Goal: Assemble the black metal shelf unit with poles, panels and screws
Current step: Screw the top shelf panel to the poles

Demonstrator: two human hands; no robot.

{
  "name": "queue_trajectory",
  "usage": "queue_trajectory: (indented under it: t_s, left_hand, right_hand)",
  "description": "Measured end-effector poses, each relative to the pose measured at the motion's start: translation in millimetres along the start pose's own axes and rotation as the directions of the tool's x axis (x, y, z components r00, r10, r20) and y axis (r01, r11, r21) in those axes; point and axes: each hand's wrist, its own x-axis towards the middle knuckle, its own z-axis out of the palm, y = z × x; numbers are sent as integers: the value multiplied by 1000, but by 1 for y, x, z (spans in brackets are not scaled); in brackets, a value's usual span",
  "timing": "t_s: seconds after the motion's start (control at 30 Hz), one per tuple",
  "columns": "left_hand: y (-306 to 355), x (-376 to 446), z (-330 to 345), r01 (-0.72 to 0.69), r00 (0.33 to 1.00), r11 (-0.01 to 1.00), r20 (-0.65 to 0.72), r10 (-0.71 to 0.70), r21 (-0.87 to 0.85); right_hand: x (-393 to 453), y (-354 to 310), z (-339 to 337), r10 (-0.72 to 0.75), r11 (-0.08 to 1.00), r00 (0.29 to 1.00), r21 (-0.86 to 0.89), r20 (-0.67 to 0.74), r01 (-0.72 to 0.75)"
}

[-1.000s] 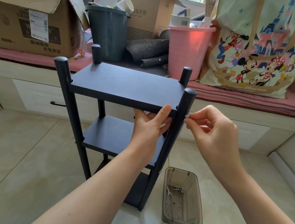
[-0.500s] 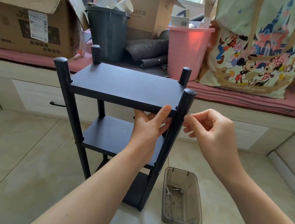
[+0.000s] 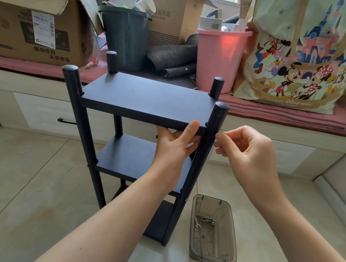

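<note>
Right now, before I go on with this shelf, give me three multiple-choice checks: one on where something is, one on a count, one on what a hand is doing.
1. Where is the clear tray?
A. on the top panel
B. on the floor, right of the shelf
C. on the bench

2. How many poles rise above the top panel?
A. two
B. three
C. four

3. What is the left hand doing?
A. gripping the top panel's front edge
B. resting on the floor
C. reaching into the tray

Answers: 1 B, it sits on tiles by the shelf foot. 2 C, one per corner. 3 A, thumb above, fingers beneath.
</note>
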Motion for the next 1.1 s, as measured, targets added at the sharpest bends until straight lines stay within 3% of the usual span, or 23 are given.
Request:
queue_trajectory:
  t_s: [0.13, 0.43, 0.83, 1.1]
  left_hand:
    - [0, 1, 0, 0, 1000, 1000, -4, 0, -9]
    - [-2, 2, 0, -3, 1000, 1000, -27, 3, -4]
    - [0, 3, -1, 0, 1000, 1000, -7, 0, 4]
    - [3, -1, -1, 18, 1000, 1000, -14, -18, 4]
  right_hand:
    - [2, 0, 1, 45, 999, 999, 31, 15, -45]
    - [0, -1, 1, -84, 995, 996, -58, -6, 83]
    - [1, -1, 5, -103, 991, 994, -91, -33, 99]
    - [0, -2, 1, -25, 999, 999, -24, -27, 25]
